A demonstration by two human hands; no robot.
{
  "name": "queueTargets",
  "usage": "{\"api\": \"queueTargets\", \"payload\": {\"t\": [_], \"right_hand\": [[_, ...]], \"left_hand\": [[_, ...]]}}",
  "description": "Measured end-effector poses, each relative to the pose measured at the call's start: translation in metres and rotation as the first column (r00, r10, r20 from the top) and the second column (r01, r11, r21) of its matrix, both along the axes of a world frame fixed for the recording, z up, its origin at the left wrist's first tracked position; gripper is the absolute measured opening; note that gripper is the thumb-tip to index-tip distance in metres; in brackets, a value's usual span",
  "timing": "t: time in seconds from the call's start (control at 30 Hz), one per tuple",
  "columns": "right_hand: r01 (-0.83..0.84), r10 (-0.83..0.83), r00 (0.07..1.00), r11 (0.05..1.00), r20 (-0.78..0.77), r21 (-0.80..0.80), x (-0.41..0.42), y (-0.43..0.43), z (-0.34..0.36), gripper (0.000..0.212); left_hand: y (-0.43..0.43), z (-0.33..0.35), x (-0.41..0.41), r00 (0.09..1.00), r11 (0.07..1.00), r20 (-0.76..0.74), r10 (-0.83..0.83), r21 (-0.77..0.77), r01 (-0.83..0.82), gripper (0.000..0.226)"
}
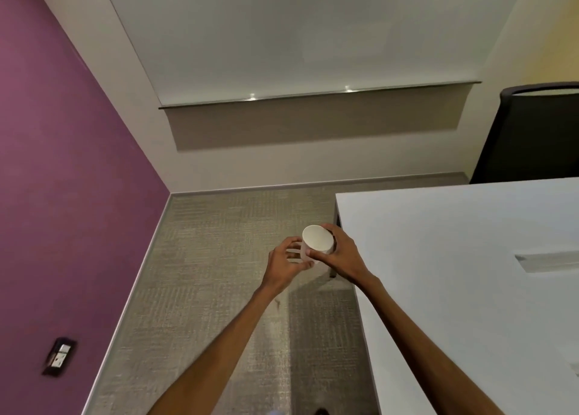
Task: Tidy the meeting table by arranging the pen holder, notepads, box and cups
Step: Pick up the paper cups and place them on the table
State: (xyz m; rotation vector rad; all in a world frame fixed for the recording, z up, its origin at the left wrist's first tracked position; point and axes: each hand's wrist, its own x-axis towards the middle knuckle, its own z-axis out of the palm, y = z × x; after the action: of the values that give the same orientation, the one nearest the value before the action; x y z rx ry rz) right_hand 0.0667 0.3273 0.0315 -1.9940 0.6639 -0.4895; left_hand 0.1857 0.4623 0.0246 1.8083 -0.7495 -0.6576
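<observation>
A white paper cup [317, 238] is held in the air over the carpet, just left of the white meeting table's corner [341, 199]. Its flat round face points up toward me; whether that is a lid or the base I cannot tell. My right hand [340, 251] wraps the cup's right side. My left hand [286, 262] curls around its lower left side, fingertips touching the cup wall. The pen holder, notepads and box are out of view.
The white table [470, 289] fills the right side, with a recessed cable slot [546, 261]. A black office chair [532, 132] stands behind it. Grey carpet [219, 258] lies on the left, bounded by a purple wall with a socket [59, 356].
</observation>
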Motion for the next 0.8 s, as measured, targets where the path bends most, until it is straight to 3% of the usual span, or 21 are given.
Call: {"api": "queueTargets", "payload": {"t": [0.2, 0.37, 0.57, 0.8], "right_hand": [[0.04, -0.039, 0.999, 0.999, -0.022, 0.033, 0.062, -0.051, 0.002, 0.078], [0.083, -0.081, 0.996, 0.996, -0.045, 0.034, 0.127, -0.088, 0.003, 0.06], [0.195, -0.193, 0.98, 0.98, -0.055, 0.041, 0.21, -0.128, 0.005, 0.073], [0.31, -0.31, 0.951, 0.948, -0.021, 0.064, 0.272, -0.176, 0.019, 0.064]], "left_hand": [[-0.056, -0.003, 0.068, 0.999, 0.999, 0.021, -0.026, -0.035, 0.026, 0.06], [-0.101, -0.01, 0.143, 0.998, 0.997, -0.001, -0.068, -0.041, 0.068, 0.06], [-0.153, -0.002, 0.239, 0.98, 0.979, -0.019, -0.2, 0.02, 0.201, 0.063], [-0.222, 0.019, 0.316, 0.935, 0.934, 0.0, -0.355, 0.043, 0.355, 0.059]]}}
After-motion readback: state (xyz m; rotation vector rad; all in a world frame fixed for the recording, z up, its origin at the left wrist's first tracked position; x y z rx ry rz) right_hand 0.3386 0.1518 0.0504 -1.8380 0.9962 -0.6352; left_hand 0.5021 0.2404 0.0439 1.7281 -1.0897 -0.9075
